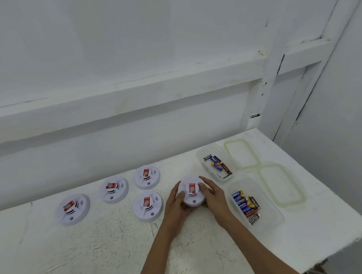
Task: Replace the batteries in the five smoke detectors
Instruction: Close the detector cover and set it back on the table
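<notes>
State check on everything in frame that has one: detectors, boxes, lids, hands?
Held white round plastic smoke detector: face up, gripped by both hands.
Left hand: curled round its left side.
Right hand: curled round its right side.
Four other white smoke detectors: face up on table, untouched.
Far clear plastic box: open, batteries inside.
Near clear plastic box: open, batteries inside.
Two green-rimmed clear lids: off, flat beside the boxes.

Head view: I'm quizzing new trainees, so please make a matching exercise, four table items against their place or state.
1. rightmost round white plastic smoke detector
2. leftmost round white plastic smoke detector
3. far clear plastic tub
4. far green-rimmed clear lid

A. holds loose batteries
B. gripped by left hand and right hand
C. flat beside its tub
D. untouched on white table

Pairs: 1-B, 2-D, 3-A, 4-C
</notes>
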{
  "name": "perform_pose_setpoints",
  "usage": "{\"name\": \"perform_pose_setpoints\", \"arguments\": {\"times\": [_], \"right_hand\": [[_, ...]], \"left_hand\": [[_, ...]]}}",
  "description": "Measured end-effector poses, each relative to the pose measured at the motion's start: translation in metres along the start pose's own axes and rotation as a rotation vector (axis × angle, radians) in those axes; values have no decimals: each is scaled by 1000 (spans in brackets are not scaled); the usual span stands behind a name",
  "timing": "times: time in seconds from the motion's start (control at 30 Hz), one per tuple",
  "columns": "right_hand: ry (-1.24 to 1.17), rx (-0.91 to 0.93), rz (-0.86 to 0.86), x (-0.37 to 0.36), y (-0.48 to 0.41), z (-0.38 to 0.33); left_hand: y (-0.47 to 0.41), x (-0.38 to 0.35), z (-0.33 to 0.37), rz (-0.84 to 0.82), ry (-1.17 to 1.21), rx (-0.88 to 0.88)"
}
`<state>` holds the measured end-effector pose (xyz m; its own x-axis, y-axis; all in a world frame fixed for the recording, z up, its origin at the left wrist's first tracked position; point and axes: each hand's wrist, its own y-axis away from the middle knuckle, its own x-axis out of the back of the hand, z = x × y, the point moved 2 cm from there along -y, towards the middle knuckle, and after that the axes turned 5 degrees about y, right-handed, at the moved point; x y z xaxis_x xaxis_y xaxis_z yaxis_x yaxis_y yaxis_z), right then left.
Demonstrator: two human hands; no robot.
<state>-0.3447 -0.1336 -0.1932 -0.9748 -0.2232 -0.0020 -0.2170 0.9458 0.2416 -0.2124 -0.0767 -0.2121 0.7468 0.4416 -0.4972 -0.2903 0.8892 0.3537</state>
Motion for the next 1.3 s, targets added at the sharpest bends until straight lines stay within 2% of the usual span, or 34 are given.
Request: {"name": "perform_pose_setpoints", "arguments": {"times": [0.13,0.27,0.4,0.53,0.83,1.03,1.3], "right_hand": [[-2,11,-17,-15,-1,-17],[-17,48,-83,-41,-2,-43],[46,37,-163,-88,1,-60],[176,48,-262,-145,13,-58],[349,-62,-372,-228,64,-38],[466,-117,-351,-244,81,-24],[637,-7,-455,-243,85,-19]], "left_hand": [[6,-1,28,-34,-77,-62],[12,7,69,5,-119,-130],[30,41,107,101,-196,-214],[52,95,131,245,-175,-251],[102,191,139,506,-271,-263],[111,227,126,644,-373,-230],[117,222,122,723,-576,-223]]}}
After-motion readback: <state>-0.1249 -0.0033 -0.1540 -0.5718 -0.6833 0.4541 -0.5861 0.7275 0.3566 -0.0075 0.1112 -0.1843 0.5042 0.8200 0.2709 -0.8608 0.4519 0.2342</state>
